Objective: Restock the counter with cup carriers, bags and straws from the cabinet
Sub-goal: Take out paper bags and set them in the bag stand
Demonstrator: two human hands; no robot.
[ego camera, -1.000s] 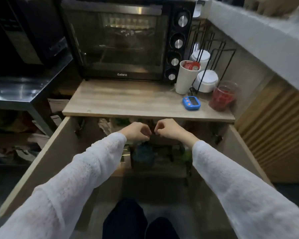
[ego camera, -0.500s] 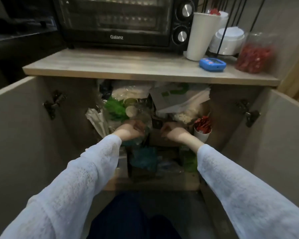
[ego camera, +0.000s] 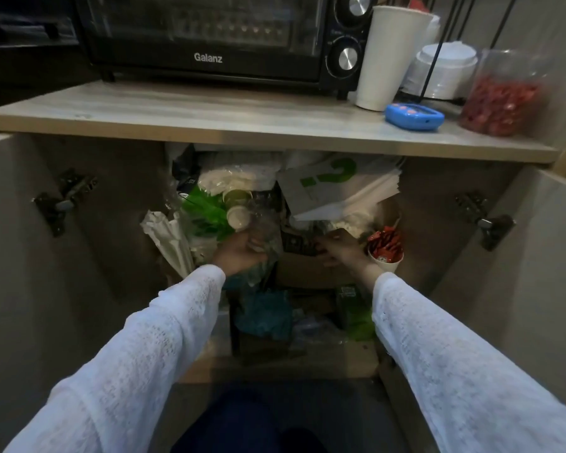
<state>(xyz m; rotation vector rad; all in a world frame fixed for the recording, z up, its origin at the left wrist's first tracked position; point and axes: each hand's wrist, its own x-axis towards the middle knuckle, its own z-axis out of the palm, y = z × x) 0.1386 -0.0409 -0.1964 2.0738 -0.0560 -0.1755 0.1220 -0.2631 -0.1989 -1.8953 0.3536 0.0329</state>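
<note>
Inside the open cabinet, my left hand [ego camera: 239, 253] curls round a clear plastic pack of small cups [ego camera: 255, 220]. To its left leans a bundle of white paper-wrapped straws [ego camera: 170, 237], with a green bag [ego camera: 206, 210] behind. My right hand [ego camera: 340, 250] rests with loose fingers on the top edge of a cardboard box [ego camera: 304, 271]. A stack of white bags with green print [ego camera: 334, 188] lies above the box. How the right fingers lie is blurred.
Both cabinet doors [ego camera: 30, 256] stand open at the sides. A cup of red sachets [ego camera: 384, 248] sits right of my right hand. On the wooden counter [ego camera: 209, 116] above are a black oven [ego camera: 209, 37], a white cup [ego camera: 386, 57], a blue timer [ego camera: 414, 116] and a jar [ego camera: 500, 96].
I have crouched lower, so the cabinet's inside has come into view. Both hands have reached deeper in; the left has closed on the clear pack.
</note>
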